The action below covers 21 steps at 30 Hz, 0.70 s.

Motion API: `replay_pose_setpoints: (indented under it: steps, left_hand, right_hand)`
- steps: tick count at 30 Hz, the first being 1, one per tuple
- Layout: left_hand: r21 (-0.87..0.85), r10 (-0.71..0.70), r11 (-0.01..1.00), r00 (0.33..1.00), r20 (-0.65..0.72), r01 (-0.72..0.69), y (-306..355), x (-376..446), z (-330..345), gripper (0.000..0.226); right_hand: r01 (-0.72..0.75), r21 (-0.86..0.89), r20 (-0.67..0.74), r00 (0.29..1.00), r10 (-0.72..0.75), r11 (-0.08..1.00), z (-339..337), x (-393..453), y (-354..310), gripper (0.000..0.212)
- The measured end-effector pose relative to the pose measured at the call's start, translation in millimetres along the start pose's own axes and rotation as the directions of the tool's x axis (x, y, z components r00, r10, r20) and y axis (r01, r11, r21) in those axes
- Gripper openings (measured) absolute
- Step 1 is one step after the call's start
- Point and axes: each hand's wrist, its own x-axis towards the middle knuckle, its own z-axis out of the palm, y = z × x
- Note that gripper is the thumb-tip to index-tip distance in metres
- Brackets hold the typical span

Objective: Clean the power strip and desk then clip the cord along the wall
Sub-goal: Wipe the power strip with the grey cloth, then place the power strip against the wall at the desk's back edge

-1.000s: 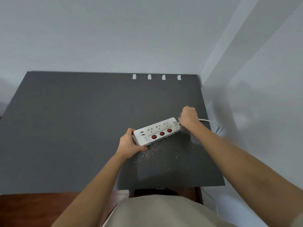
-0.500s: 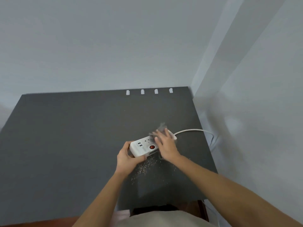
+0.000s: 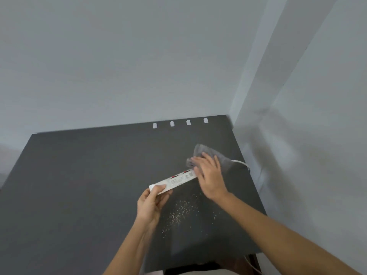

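Power strip (image 3: 174, 180) turned onto its edge since half a second ago, label side now facing the camera

Gripped at its near end by the left hand (image 3: 152, 203), thumb on top, and lifted off the dark desk (image 3: 79, 185); half a second ago lay flat, sockets up. Pressed at the far end by the right hand (image 3: 210, 175), fingers spread flat over a grey cloth (image 3: 222, 158), now bunched behind the strip. White cord (image 3: 241, 162) trailing right. Crumbs (image 3: 184, 211) scattered below, unmoved. Four white clips (image 3: 180, 123) along the back edge
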Motion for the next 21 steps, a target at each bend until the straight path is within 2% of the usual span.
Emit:
replay_pose_setpoints:
  steps: [2, 3, 5, 7, 9, 10, 12, 17, 19, 21]
  left_hand:
    - [0.013, 0.004, 1.000, 1.000, 0.007, -0.004, 4.6, -1.6, -1.4, 0.019]
    - [0.012, 0.007, 1.000, 1.000, 0.018, -0.007, 7.2, -2.6, -1.1, 0.017]
    - [-0.004, 0.024, 1.000, 0.999, 0.039, -0.024, 15.1, -2.3, -1.5, 0.022]
    - [0.026, 0.061, 0.998, 0.995, 0.078, -0.063, 24.5, -2.3, -5.0, 0.024]
    - [0.074, 0.092, 0.992, 0.987, 0.133, -0.102, 30.0, -4.4, -9.4, 0.021]
    - [0.080, 0.104, 0.990, 0.983, 0.149, -0.116, 30.9, -5.3, -9.9, 0.021]
    - [0.073, 0.117, 0.989, 0.978, 0.173, -0.132, 33.5, -5.0, -8.2, 0.022]
    - [0.157, 0.146, 0.967, 0.938, 0.314, -0.203, 57.0, 5.9, -2.0, 0.030]
    - [0.204, 0.157, 0.948, 0.915, 0.372, -0.246, 71.6, 12.5, -2.7, 0.042]
    - [0.234, 0.166, 0.933, 0.906, 0.389, -0.272, 87.6, 21.9, -9.0, 0.053]
  right_hand:
    - [-0.293, 0.084, -0.093, 0.949, 0.301, 0.952, -11.4, 15.8, 13.6, 0.042]
    - [-0.327, 0.116, -0.111, 0.934, 0.340, 0.938, -10.8, 17.7, 9.5, 0.044]
    - [-0.185, 0.065, -0.133, 0.972, 0.192, 0.981, -5.5, 15.0, -5.0, 0.047]
    - [-0.057, 0.125, -0.085, 0.994, 0.068, 0.991, -12.3, 11.0, -5.9, 0.044]
    - [-0.167, 0.279, 0.023, 0.986, 0.168, 0.946, -26.4, 14.8, 5.6, 0.042]
    - [-0.257, 0.296, 0.064, 0.966, 0.250, 0.920, -31.5, 19.8, 14.0, 0.047]
    - [-0.327, 0.230, 0.102, 0.945, 0.312, 0.916, -39.2, 29.7, 24.5, 0.061]
    - [-0.182, 0.087, 0.267, 0.951, 0.153, 0.979, -57.4, 44.8, 44.0, 0.075]
    - [-0.142, -0.016, 0.255, 0.957, 0.141, 0.990, -69.8, 55.6, 62.8, 0.078]
    - [-0.165, -0.055, 0.185, 0.968, 0.172, 0.985, -86.0, 64.8, 84.6, 0.081]
